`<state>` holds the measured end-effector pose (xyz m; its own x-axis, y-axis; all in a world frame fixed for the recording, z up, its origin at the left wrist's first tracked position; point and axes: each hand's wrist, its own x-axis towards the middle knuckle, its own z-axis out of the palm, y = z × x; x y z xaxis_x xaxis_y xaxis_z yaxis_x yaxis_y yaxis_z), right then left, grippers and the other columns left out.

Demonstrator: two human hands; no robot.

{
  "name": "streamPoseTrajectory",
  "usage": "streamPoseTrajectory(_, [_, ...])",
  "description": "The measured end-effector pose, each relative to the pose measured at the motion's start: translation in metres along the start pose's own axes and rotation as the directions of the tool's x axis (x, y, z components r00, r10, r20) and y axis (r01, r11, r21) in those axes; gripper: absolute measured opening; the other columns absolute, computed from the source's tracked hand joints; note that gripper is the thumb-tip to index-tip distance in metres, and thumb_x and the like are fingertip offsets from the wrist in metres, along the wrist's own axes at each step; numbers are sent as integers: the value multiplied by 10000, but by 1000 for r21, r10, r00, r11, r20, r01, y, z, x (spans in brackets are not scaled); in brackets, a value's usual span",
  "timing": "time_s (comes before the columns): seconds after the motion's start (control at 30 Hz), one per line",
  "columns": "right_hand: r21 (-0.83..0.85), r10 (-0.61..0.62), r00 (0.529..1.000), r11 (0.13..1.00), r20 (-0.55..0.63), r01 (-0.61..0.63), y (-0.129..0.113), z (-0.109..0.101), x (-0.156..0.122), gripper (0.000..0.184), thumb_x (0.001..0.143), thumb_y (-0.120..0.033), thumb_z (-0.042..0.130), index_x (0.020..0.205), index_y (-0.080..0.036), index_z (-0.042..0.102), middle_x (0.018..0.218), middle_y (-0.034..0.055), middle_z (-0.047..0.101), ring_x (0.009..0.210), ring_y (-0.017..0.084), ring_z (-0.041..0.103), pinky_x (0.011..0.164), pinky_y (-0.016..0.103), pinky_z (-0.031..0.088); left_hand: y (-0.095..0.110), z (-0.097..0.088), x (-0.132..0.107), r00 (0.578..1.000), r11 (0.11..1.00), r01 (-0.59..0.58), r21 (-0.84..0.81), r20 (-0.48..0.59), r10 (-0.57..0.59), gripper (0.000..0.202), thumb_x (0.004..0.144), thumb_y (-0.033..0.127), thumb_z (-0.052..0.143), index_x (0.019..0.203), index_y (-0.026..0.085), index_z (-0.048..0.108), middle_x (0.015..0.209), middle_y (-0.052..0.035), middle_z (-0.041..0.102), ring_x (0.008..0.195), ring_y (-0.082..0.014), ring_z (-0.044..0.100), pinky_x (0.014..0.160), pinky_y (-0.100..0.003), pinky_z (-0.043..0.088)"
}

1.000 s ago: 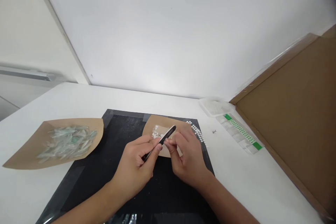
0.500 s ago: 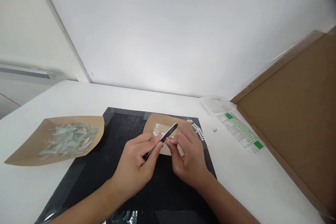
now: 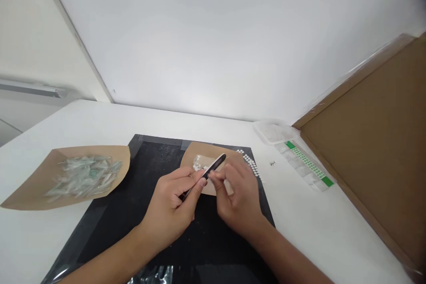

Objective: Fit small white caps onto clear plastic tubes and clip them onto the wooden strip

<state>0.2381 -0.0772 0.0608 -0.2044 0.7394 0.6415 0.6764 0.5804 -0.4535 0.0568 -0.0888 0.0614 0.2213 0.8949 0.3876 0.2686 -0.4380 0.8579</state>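
Note:
My left hand [image 3: 175,197] is closed around a slim black stick with a white edge [image 3: 214,165], which slants up to the right over the mat; I cannot make out its exact kind. Close beside the stick, my right hand [image 3: 238,191] has its thumb and index finger pinched together. Anything between those fingertips is too small or hidden to name. Behind both hands lies a brown paper sheet [image 3: 188,155] bearing small white pieces [image 3: 197,163], partly covered by the hands. Rows of white dots [image 3: 251,164] run along the mat's right edge.
A black mat [image 3: 153,164] covers the middle of the white table [image 3: 313,226]. To the left, a brown paper tray [image 3: 29,186] holds many clear plastic slips [image 3: 88,175]. On the right are small metal bits [image 3: 272,163], a green-labelled clear case [image 3: 309,164], a clear tray [image 3: 274,132] and cardboard [image 3: 372,142].
The view has shifted slightly. My right fingers have moved a little along the stick, while my left hand keeps the same hold.

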Motion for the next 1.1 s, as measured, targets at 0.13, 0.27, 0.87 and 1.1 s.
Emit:
streamPoseTrajectory(0.13, [-12, 4, 1000, 1000, -4, -4, 1, 0, 1, 231, 981, -150, 576, 767, -212, 515, 701, -3, 535, 696, 175, 513, 693, 353, 341, 0, 1, 0, 1000, 1000, -16, 1, -4, 16, 379, 1025, 234, 576, 658, 179, 650, 589, 13, 563, 567, -121, 578, 562, -236, 461])
streamPoseTrajectory(0.27, [-31, 24, 998, 999, -55, -25, 2, 0, 1, 232, 980, -154, 576, 764, -214, 517, 701, 1, 538, 696, 177, 517, 688, 351, 339, 0, 2, 0, 1000, 1000, -24, 11, 0, 24, 436, 1026, 228, 571, 594, 177, 598, 592, 8, 553, 571, -120, 563, 575, -246, 455])
streamPoseTrajectory(0.87, [7, 2, 1000, 1000, 4, -2, 1, 1, -2, 242, 970, -149, 583, 759, -222, 489, 696, -8, 529, 670, 173, 506, 676, 350, 343, -1, 0, -2, 997, 996, -74, 44, 23, 74, 234, 1020, 170, 564, 960, 161, 790, 753, -31, 601, 631, -124, 609, 534, -212, 476])
streamPoseTrajectory(1.1, [4, 16, 999, 1000, -37, -16, 3, 2, -3, 244, 974, -161, 593, 759, -221, 494, 694, -6, 549, 662, 171, 508, 668, 351, 348, 0, 2, -1, 995, 992, -101, 73, 15, 100, 227, 1017, 133, 557, 1003, 157, 782, 762, -39, 602, 675, -134, 636, 527, -202, 462])
